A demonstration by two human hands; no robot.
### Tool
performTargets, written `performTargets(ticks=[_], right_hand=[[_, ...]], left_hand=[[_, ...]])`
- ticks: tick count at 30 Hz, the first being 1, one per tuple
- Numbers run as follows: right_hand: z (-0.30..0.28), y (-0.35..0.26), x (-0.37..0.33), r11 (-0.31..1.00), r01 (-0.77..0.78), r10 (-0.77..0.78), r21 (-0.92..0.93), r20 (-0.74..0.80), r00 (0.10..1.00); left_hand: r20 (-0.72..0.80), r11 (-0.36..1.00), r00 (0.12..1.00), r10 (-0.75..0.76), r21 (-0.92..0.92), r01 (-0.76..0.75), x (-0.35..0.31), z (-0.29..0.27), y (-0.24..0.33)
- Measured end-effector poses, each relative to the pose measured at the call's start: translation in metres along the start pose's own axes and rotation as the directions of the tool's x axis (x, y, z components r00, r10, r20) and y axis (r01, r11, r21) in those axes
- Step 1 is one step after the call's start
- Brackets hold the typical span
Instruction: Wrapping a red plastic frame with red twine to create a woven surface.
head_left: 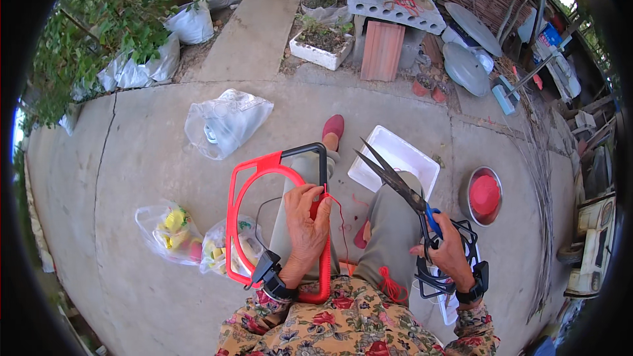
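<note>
Head view: your left hand [304,224] is closed on the right side of a red-and-black frame [324,264], a red cord [342,221] hanging beside the fingers. Your right hand [448,247] grips scissors [412,199], blades parted, pointing ahead and leftward. Ahead of that hand: white box [409,158]; to its right, metal bowl [483,221] with red contents [484,194]. Left of your left hand: filled plastic bag [153,224]; farther ahead, clear bag [241,122].
</note>
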State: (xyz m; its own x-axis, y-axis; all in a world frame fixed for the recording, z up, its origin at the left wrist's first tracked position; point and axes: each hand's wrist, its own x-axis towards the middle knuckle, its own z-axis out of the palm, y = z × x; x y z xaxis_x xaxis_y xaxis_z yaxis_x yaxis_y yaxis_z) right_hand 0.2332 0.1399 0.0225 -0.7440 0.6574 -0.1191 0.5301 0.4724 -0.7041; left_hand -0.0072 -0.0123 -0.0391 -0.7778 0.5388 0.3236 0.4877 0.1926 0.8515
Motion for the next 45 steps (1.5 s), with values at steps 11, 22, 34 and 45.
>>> performTargets(ticks=[11, 22, 34, 45], right_hand=[[-0.003, 0.005, 0.000, 0.999, -0.048, 0.048, 0.008, 0.005, 0.999], [-0.010, 0.002, 0.010, 0.996, 0.092, -0.092, -0.007, -0.003, 0.996], [-0.028, -0.020, 0.019, 0.962, 0.143, -0.116, -0.231, 0.128, 0.985], [-0.021, -0.019, 0.018, 0.957, 0.167, -0.128, -0.235, 0.172, 0.977]], left_hand=[[0.079, 0.966, 0.976, -0.205, 0.180, 0.188, 0.031, 0.008, 0.003], [-0.093, 0.987, 0.993, -0.072, 0.137, 0.084, 0.010, 0.012, -0.003], [-0.023, 0.917, 0.964, -0.266, -0.313, 0.245, -0.006, 0.002, -0.031], [-0.003, 0.844, 0.928, -0.372, -0.417, 0.337, -0.005, -0.001, -0.023]])
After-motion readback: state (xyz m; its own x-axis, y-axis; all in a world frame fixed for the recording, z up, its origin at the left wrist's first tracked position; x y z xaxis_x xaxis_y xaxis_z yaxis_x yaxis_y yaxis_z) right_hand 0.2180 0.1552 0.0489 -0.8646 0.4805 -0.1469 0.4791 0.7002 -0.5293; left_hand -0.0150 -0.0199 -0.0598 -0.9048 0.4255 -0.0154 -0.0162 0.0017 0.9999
